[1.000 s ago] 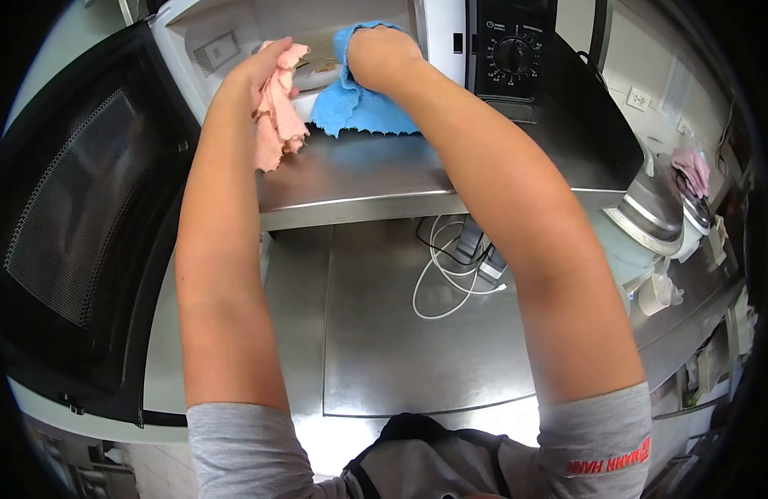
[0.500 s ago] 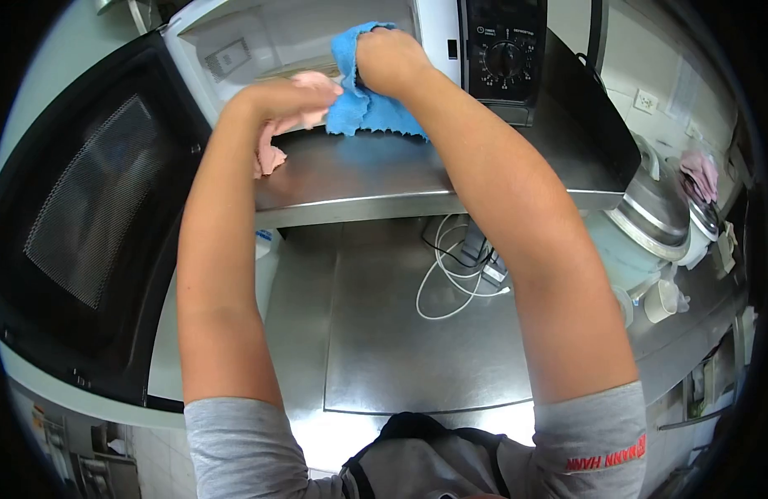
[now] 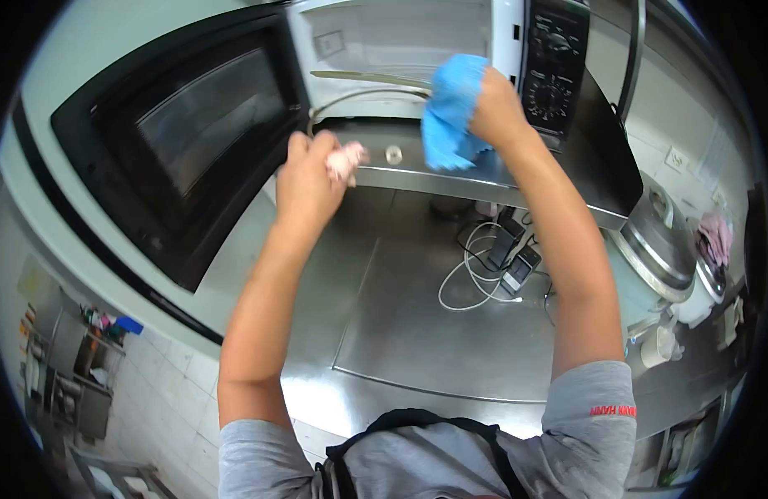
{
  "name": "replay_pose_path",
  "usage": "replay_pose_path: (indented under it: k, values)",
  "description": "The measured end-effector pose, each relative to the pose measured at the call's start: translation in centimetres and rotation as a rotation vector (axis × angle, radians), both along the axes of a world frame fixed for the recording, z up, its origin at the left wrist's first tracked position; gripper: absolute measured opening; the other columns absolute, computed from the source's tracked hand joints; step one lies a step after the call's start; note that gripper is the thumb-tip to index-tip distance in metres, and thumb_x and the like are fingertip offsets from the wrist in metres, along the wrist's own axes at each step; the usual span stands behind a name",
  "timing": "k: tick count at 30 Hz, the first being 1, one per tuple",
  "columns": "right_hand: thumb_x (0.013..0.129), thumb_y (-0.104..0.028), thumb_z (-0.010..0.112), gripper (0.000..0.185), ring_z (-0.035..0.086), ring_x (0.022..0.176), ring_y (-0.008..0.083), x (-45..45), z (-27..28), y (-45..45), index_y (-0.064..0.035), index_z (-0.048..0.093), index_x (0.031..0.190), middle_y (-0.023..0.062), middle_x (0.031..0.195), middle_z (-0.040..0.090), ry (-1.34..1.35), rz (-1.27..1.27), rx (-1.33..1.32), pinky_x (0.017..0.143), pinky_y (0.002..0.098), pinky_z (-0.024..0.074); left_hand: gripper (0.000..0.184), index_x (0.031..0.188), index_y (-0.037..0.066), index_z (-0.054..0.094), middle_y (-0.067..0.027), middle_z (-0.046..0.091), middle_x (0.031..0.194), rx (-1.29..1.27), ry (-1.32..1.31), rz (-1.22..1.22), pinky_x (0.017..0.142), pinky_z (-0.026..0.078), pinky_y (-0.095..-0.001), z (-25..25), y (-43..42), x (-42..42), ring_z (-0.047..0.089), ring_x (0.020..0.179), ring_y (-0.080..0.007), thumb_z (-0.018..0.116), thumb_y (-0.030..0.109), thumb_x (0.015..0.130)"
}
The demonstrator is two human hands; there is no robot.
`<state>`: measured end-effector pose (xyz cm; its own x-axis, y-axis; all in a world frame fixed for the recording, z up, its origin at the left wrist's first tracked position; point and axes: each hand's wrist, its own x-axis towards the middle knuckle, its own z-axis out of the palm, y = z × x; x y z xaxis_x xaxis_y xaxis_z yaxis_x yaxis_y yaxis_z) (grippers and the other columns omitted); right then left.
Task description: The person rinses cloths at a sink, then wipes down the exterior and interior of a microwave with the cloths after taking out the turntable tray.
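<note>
My left hand (image 3: 311,179) is closed on a bunched pink cloth (image 3: 346,161), just in front of the shelf edge by the open door's hinge side. A blue cloth (image 3: 452,104) hangs from my right hand (image 3: 498,106), which grips it before the right part of the microwave opening. The microwave (image 3: 401,33) stands open, with a glass plate (image 3: 371,77) seen edge-on at its mouth and a thin curved ring (image 3: 359,93) below it. A small round pale piece (image 3: 393,155) lies on the steel shelf (image 3: 434,178) between my hands.
The black microwave door (image 3: 209,125) swings out to the left. Under the shelf are white cables (image 3: 460,287) and black adapters (image 3: 517,270). At the right stand a lidded pot (image 3: 657,237), a pink cloth on another lid, and a white cup (image 3: 657,347).
My left hand has drawn back from the opening with the pink cloth now bunched up. My right hand and the blue cloth have come outward. The view has shifted, and the ring and small piece now show.
</note>
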<state>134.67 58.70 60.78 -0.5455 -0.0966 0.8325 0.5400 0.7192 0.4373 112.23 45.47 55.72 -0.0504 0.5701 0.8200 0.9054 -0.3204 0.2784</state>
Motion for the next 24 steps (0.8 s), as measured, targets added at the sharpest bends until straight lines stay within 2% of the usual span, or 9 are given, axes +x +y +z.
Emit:
replay_pose_path:
  k: [3,7,9,11,15,16,17,19,24]
  values:
    - [0.059,-0.010,0.060,0.020,0.054,0.076,0.0269,1.3,1.1,-6.3,-0.0086,0.057,0.079,0.0066,0.082,0.057,-0.024,0.150,0.087,0.069,0.0344,0.0438,0.021,0.077,0.006,0.051,-0.0101,0.046,0.074,0.061,0.059,0.009,0.054,0.044,-0.0331,-2.7,-6.8,-0.9,0.052,0.062,-0.0263,0.066,0.011,0.064]
    - [0.057,-0.009,0.063,0.027,0.055,0.080,0.0270,4.4,0.8,-13.4,-0.0064,0.058,0.084,0.0075,0.083,0.058,-0.013,0.171,0.036,0.072,0.0339,0.0446,0.020,0.076,0.007,0.051,-0.0098,0.046,0.075,-0.163,-0.021,0.035,0.054,0.044,-0.0346,-8.6,-13.8,-1.0,0.052,0.063,-0.0265,0.066,0.014,0.064]
    - [0.058,-0.010,0.063,0.028,0.055,0.081,0.0280,6.1,0.1,-16.5,-0.0051,0.058,0.085,0.0094,0.084,0.058,0.020,0.221,-0.152,0.074,0.0348,0.0438,0.021,0.076,0.007,0.051,-0.0099,0.046,0.077,-0.304,-0.074,0.044,0.055,0.045,-0.0358,-13.4,-15.5,-0.7,0.053,0.065,-0.0267,0.066,0.016,0.065]
    - [0.058,-0.010,0.063,0.028,0.055,0.083,0.0287,7.8,-0.8,-19.7,-0.0041,0.058,0.085,0.0111,0.083,0.058,-0.102,0.068,-0.047,0.077,0.0358,0.0428,0.022,0.077,0.007,0.051,-0.0098,0.046,0.079,-0.449,-0.119,0.045,0.058,0.045,-0.0365,-18.1,-16.6,0.4,0.053,0.067,-0.0273,0.065,0.019,0.065]
    - [0.058,-0.012,0.064,0.024,0.056,0.077,0.0294,8.2,-6.0,-23.3,-0.0038,0.060,0.080,0.0111,0.079,0.058,0.034,0.211,-0.646,0.073,0.0369,0.0437,0.028,0.090,0.013,0.049,-0.0103,0.046,0.092,-0.645,-0.086,-0.150,0.055,0.045,-0.0385,-26.5,-17.7,3.3,0.054,0.070,-0.0318,0.063,0.020,0.067]
    - [0.058,-0.012,0.063,0.022,0.056,0.076,0.0286,8.6,-7.9,-23.3,-0.0047,0.060,0.079,0.0103,0.079,0.058,-0.073,0.208,-0.573,0.070,0.0360,0.0441,0.028,0.093,0.013,0.049,-0.0106,0.047,0.094,-0.701,-0.132,-0.223,0.056,0.046,-0.0386,-27.9,-18.2,4.1,0.054,0.071,-0.0314,0.061,0.019,0.069]
    - [0.058,-0.013,0.063,0.021,0.056,0.075,0.0277,9.0,-9.8,-23.0,-0.0056,0.059,0.078,0.0095,0.078,0.058,-0.178,0.201,-0.495,0.068,0.0350,0.0446,0.028,0.097,0.014,0.049,-0.0108,0.048,0.096,-0.751,-0.175,-0.300,0.057,0.046,-0.0387,-28.9,-18.7,5.1,0.055,0.071,-0.0310,0.059,0.018,0.070]
    - [0.059,-0.013,0.061,0.017,0.056,0.074,0.0264,8.9,-12.5,-24.2,-0.0083,0.059,0.075,0.0075,0.076,0.058,-0.137,0.288,-0.852,0.065,0.0334,0.0448,0.028,0.100,0.014,0.049,-0.0118,0.050,0.096,-0.964,-0.208,-0.437,0.059,0.046,-0.0383,-28.9,-18.7,5.9,0.055,0.072,-0.0303,0.054,0.017,0.073]
    - [0.058,-0.015,0.062,0.014,0.054,0.063,0.0252,11.3,-21.0,-24.5,-0.0096,0.056,0.069,0.0052,0.069,0.056,-0.374,0.044,-0.647,0.056,0.0330,0.0431,0.022,0.088,0.007,0.054,-0.0109,0.055,0.090,-1.348,0.102,-0.569,0.078,0.040,-0.0325,-26.7,-16.5,1.4,0.051,0.086,-0.0286,0.037,0.021,0.082]
